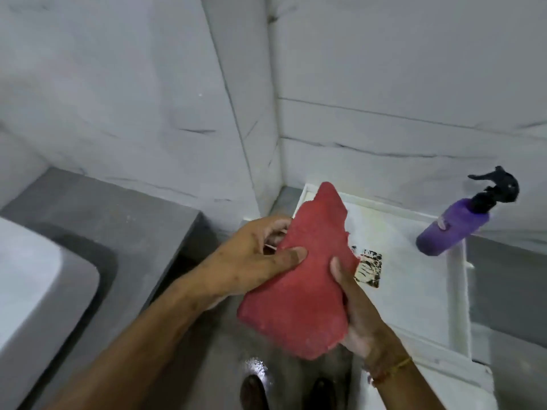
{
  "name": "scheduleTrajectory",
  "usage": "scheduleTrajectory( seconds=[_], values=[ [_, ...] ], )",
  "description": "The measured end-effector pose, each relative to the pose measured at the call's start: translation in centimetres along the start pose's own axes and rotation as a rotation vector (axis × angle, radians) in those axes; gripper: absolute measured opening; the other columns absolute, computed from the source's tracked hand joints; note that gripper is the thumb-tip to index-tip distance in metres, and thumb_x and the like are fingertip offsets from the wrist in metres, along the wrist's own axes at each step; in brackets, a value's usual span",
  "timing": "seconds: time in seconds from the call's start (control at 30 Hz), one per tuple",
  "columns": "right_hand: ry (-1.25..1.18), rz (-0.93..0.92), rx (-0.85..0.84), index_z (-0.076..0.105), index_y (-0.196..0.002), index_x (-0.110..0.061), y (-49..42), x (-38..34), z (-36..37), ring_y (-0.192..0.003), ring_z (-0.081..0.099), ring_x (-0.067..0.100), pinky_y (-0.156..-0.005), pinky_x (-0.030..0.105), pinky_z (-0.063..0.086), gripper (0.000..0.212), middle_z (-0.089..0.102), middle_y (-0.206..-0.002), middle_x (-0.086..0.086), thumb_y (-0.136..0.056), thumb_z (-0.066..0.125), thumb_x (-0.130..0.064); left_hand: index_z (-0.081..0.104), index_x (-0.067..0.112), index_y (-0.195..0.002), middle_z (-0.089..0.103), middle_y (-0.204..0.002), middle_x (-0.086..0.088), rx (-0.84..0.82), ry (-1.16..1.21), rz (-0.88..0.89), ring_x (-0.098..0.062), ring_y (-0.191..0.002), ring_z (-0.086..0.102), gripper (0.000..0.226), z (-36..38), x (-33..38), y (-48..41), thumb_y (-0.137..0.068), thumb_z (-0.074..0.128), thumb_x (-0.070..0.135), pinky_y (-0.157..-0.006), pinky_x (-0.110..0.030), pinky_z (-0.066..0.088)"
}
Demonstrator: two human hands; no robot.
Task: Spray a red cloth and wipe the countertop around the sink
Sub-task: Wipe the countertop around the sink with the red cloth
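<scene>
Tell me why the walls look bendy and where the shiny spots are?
In the head view, the wide lens bows the wall lines; glare glints on the wet floor and the metal drain cover; the purple spray bottle looks smeared with blur, while the red cloth stays fairly clear.

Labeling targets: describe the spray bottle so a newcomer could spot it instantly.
Start at the white raised ledge on the right, below the marble-look wall. At its far corner stands the spray bottle, apart from both hands and the red cloth. It is the only purple item, topped by a black trigger head.
</scene>
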State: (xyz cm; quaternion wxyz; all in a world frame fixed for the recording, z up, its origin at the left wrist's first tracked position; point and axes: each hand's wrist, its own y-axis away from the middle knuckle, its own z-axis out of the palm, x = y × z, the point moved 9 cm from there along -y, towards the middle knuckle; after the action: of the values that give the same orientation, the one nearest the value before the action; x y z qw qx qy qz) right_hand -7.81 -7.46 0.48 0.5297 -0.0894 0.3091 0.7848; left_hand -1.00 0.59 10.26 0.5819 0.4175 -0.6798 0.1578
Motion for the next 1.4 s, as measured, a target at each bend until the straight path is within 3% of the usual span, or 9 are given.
scheduleTrajectory(
  seconds=[0.13, 0.33, 0.5, 0.6, 0.8, 1.0, 1.1, 1.23, 1.4],
  values=[
    [0.036, 0.013, 0.014, 0.072, -0.107, -0.017, -2.1, 2.4, 3.6, -0.102, 0.069, 0.030, -0.076, 0.044, 0.059, 0.037, 0.073, -0.112, 0.014, -0.078, 0.069, -0.039, 0.066, 0.035, -0.104, 0.071, -0.103, 0.012, 0.225, 0.002, -0.072, -0.005, -0.094, 0.067, 0.019, -4.9, -3.8, 3.9, -0.085, 0.065, 0.037, -0.082, -0.024, 0.056],
    [0.114, 0.120, 0.193, 0.058, -0.118, -0.018, -5.3, 6.7, 6.4, -0.098, 0.070, 0.033, -0.083, 0.049, 0.056, 0.054, 0.075, -0.107, 0.012, -0.071, 0.072, -0.039, 0.060, 0.028, -0.106, 0.063, -0.099, 0.000, 0.679, -0.056, -0.196, -0.023, -0.093, 0.066, 0.016, -15.0, -10.5, 10.6, -0.091, 0.057, 0.027, -0.086, -0.046, 0.056],
    [0.136, 0.087, 0.262, 0.060, -0.099, -0.021, -8.1, 9.2, 8.2, -0.074, 0.075, 0.027, -0.055, 0.046, 0.060, 0.020, 0.079, -0.081, 0.009, -0.082, 0.066, -0.030, 0.063, 0.027, -0.102, 0.062, -0.105, 0.010, 1.017, -0.168, -0.290, -0.009, -0.092, 0.058, 0.014, -23.6, -15.7, 18.8, -0.094, 0.051, 0.027, -0.085, -0.027, 0.045],
    [0.269, 0.055, 0.309, 0.060, -0.091, -0.022, -9.7, 10.2, 9.8, -0.063, 0.075, 0.017, -0.059, 0.036, 0.054, 0.007, 0.078, -0.071, 0.001, -0.087, 0.062, -0.027, 0.064, 0.019, -0.104, 0.065, -0.115, 0.002, 1.212, -0.204, -0.369, -0.017, -0.099, 0.057, 0.020, -27.5, -18.5, 23.2, -0.095, 0.047, 0.017, -0.089, -0.027, 0.039],
    [0.771, -0.082, 0.309, 0.052, -0.109, -0.029, -14.0, 8.1, 14.7, -0.083, 0.059, 0.011, -0.085, 0.034, 0.044, 0.019, 0.063, -0.101, -0.003, -0.091, 0.056, -0.033, 0.064, 0.016, -0.108, 0.069, -0.114, -0.006, 1.326, -0.142, -0.415, -0.018, -0.097, 0.057, 0.027, -31.9, -21.2, 25.6, -0.094, 0.041, 0.010, -0.090, -0.029, 0.041],
    [1.561, -0.452, -0.070, 0.046, -0.128, -0.014, -25.7, 8.5, 25.2, -0.093, 0.056, 0.018, -0.085, 0.013, 0.044, 0.035, 0.058, -0.103, 0.002, -0.094, 0.050, -0.012, 0.058, 0.012, -0.119, 0.064, -0.122, -0.012, 1.340, -0.210, -0.414, -0.026, -0.112, 0.058, 0.030, -36.7, -21.5, 22.7, -0.093, 0.043, 0.008, -0.094, -0.032, 0.042],
    [2.053, -0.365, -0.317, 0.021, -0.147, -0.007, -33.4, 14.7, 25.0, -0.132, 0.035, 0.037, -0.114, 0.040, 0.028, 0.060, 0.037, -0.144, 0.020, -0.094, 0.047, -0.016, 0.043, 0.014, -0.134, 0.049, -0.140, -0.013, 1.260, -0.260, -0.496, -0.029, -0.127, 0.047, 0.042, -38.4, -23.0, 19.5, -0.095, 0.048, 0.027, -0.103, -0.037, 0.038],
    [2.507, -0.171, -0.409, -0.002, -0.150, -0.017, -40.6, 22.1, 19.5, -0.147, 0.001, 0.036, -0.120, 0.047, 0.001, 0.073, 0.002, -0.160, 0.018, -0.095, 0.032, -0.051, 0.000, 0.016, -0.150, 0.002, -0.162, -0.012, 1.122, -0.260, -0.673, -0.032, -0.148, 0.005, 0.074, -39.4, -26.9, 15.3, -0.094, 0.037, 0.048, -0.117, -0.046, 0.016],
    [2.603, -0.422, -0.420, 0.015, -0.150, -0.018, -44.1, 24.2, 19.3, -0.144, 0.019, 0.037, -0.117, 0.053, 0.020, 0.070, 0.020, -0.157, 0.020, -0.090, 0.020, -0.054, -0.019, 0.017, -0.147, -0.009, -0.161, -0.005, 1.165, -0.193, -0.611, -0.023, -0.149, -0.003, 0.071, -39.1, -28.8, 13.9, -0.098, 0.026, 0.041, -0.121, -0.041, 0.014]
  ],
)
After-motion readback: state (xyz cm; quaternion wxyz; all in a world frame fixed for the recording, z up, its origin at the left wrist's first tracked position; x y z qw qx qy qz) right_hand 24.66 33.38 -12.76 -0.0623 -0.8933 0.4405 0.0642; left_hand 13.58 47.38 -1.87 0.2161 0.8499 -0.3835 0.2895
